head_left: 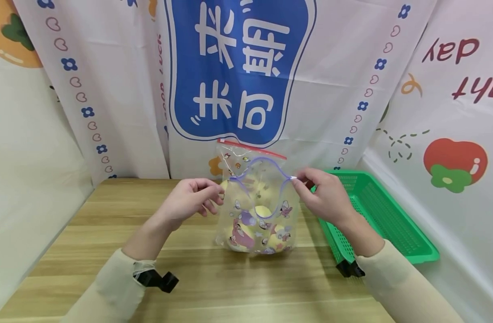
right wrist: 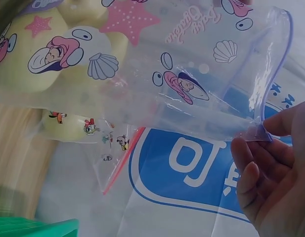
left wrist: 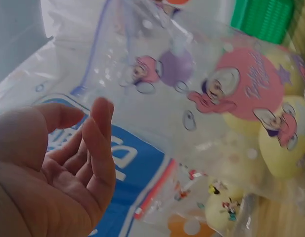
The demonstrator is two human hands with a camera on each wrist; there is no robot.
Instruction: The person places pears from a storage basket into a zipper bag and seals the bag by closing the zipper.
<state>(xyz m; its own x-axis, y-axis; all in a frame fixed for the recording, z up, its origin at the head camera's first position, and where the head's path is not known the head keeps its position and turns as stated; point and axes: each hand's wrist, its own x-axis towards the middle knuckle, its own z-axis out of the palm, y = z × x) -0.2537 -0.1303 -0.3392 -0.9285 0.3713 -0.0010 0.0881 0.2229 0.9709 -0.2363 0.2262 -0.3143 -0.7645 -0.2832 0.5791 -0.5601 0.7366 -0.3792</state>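
Observation:
A clear zip bag (head_left: 246,231) with a purple zip edge and pink and purple cartoon prints stands on the table. Its mouth gapes, and pale yellow rounded things (right wrist: 31,52) lie low inside. My right hand (head_left: 327,195) pinches the right end of the purple zip edge (right wrist: 265,106) between thumb and finger. Left of the bag, my left hand (head_left: 194,199) hovers with loosely bent fingers; in the left wrist view nothing shows between its thumb and fingertips. A second clear bag (head_left: 234,157) with a red zip strip stands behind, partly hidden, also with yellow contents.
A green perforated basket (head_left: 391,215) stands on the right, beside my right forearm. Wood-grain table (head_left: 89,229) surface extends to the left and in front of the bags. A printed cloth (head_left: 331,89) hangs directly behind them.

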